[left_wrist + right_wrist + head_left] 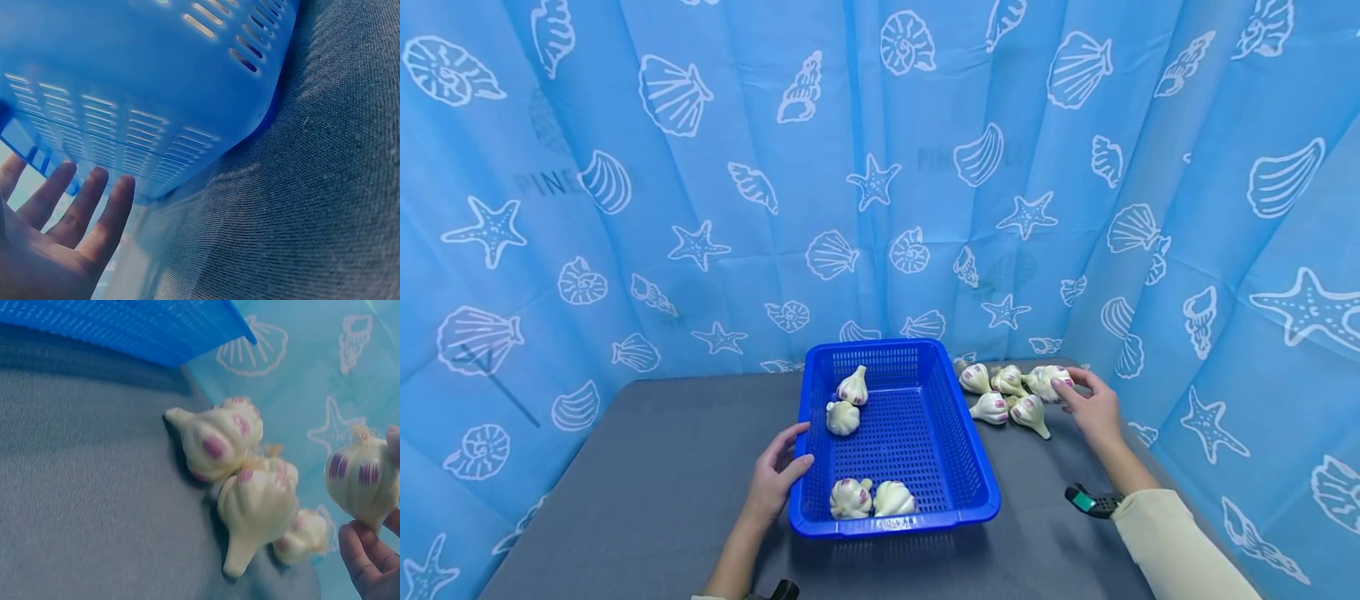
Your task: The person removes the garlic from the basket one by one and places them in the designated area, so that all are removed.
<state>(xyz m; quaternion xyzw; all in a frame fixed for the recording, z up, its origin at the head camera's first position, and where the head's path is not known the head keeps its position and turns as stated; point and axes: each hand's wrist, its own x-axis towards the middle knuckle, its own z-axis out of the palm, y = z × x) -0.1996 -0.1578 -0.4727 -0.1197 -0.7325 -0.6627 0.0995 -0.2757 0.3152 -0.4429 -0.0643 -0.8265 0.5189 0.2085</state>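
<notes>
The blue basket (988, 467) stands on the grey table with several garlic bulbs inside, two near its back left and two along its front edge. My left hand (772, 475) is at the basket's left side, thumb over the rim; in the left wrist view the fingers (94, 215) lie slightly bent by the slotted wall. To the right of the basket, my right hand (1093, 408) pinches a garlic bulb (362, 481) between thumb and fingers. Several other bulbs (259, 506) lie together on the table beside it.
A blue curtain (872, 225) with white shell and starfish prints hangs behind and at both sides of the grey table (662, 475). The right wrist wears a black band with a green face (1084, 501).
</notes>
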